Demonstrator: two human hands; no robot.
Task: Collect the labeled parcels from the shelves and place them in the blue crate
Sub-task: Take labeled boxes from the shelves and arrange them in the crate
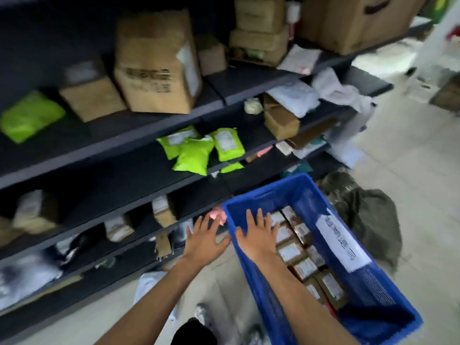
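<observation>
Both my hands are empty, fingers spread: left hand (202, 241) beside the blue crate (373, 277), right hand (258, 235) over its packed parcels (291, 252). Leaning on the wall could tip it.

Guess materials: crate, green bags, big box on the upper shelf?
Crate: likely rigid moulded plastic, glossy blue, ribbed grid-textured walls, handle slot in one end. Green bags: likely thin plastic film, bright lime, puffy and creased, white labels. Big box: corrugated cardboard by look, matte brown, dented corners, printed text.
</observation>
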